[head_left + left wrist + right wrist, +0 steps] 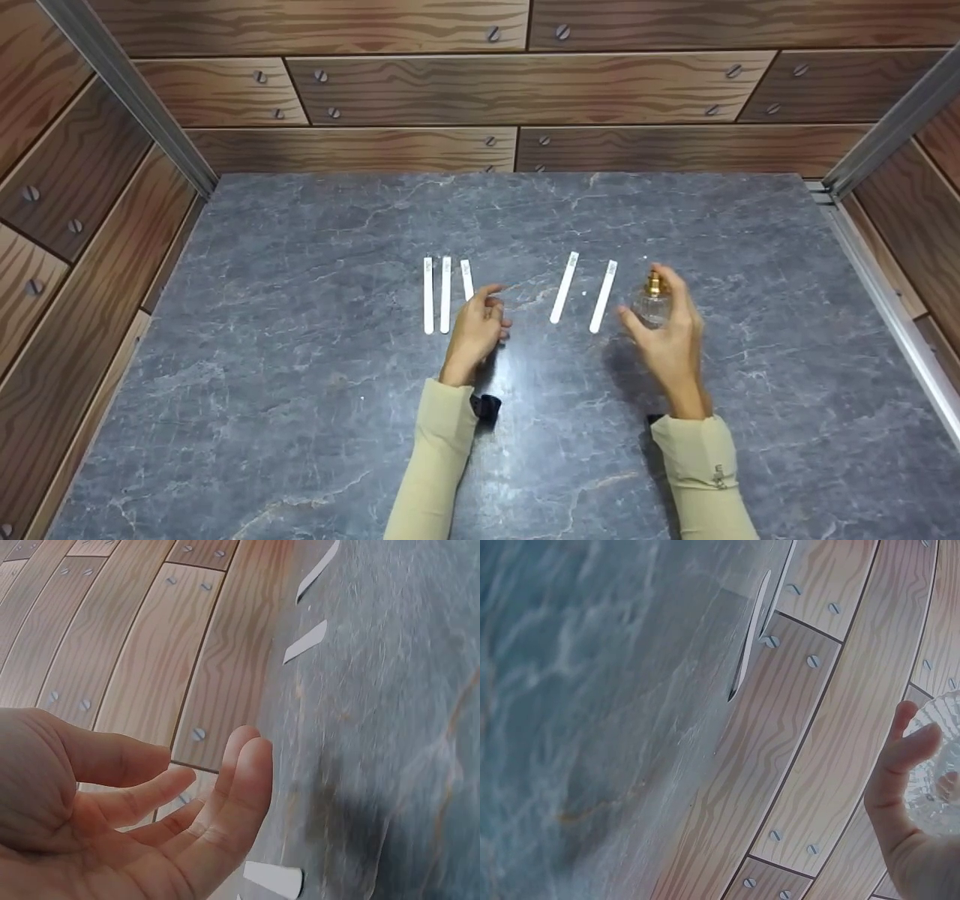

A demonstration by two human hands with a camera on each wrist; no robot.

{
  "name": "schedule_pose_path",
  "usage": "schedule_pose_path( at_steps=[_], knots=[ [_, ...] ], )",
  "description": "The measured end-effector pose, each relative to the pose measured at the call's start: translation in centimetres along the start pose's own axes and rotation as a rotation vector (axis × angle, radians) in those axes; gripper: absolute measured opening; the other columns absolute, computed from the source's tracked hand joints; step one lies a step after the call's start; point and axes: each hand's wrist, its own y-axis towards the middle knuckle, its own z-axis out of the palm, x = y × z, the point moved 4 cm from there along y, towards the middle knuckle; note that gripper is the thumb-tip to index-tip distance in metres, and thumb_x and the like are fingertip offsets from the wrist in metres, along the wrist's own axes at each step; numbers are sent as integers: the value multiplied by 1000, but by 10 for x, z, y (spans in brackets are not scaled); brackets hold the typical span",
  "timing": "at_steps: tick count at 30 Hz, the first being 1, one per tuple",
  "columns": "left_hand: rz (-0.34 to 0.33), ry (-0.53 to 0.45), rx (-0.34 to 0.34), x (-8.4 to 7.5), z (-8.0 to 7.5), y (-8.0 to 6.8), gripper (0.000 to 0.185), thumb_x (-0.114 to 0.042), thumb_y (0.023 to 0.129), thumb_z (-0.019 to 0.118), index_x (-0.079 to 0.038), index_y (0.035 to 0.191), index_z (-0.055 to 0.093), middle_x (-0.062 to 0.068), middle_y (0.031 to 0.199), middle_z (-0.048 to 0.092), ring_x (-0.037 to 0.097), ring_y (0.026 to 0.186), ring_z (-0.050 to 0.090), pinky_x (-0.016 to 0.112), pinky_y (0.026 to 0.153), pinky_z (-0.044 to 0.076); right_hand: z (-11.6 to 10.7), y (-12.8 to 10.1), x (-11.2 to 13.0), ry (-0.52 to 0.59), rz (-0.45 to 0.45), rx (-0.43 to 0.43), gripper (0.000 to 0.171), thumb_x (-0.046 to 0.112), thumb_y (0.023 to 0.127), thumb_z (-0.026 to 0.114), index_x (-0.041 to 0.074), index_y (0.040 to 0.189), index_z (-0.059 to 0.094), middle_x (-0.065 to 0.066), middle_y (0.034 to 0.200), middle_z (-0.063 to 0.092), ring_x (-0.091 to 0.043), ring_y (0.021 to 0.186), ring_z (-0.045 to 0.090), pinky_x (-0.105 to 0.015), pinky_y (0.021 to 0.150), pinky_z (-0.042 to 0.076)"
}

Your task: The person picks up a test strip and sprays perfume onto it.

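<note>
Two hands work over the grey slab (pixel 300 420); the right hand (pixel 671 337) curls round a small clear bottle (pixel 651 306) with a gold cap, held upright just off the slab, forefinger over the cap; the left hand (pixel 474 332) hangs relaxed and holds nothing, fingers loosely bent beside the nearest of three strips (pixel 445 294) lying side by side; two more strips (pixel 583 292) lie slanted between the hands, just left of the bottle; by my judgement the step in hand is readying the bottle near the strips, and the next move calls for one strip lifted and the cap pressed; wood-print walls (pixel 420 90) ring the slab; nothing lies between the hands and the strips.
</note>
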Motion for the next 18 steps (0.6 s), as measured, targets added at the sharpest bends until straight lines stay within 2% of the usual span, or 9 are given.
schedule_pose_path(
  at_steps=[10,18],
  knots=[
    [4,42,-57,4,-16,-6,40,2,104,46,6,143,51,25,122,61,33,87,70,34,69,60,1,0,0,-7,0,-2,71,-12,69,85,-3,133,56,-24,115,66,-39,102,61,-31,99,43],
    [-14,15,-113,9,-29,-11,39,5,103,46,9,141,50,26,120,60,35,89,71,35,70,61,-1,0,1,-5,-19,0,70,-10,70,85,-1,134,56,-23,114,67,-37,99,61,-33,94,45]
  ],
)
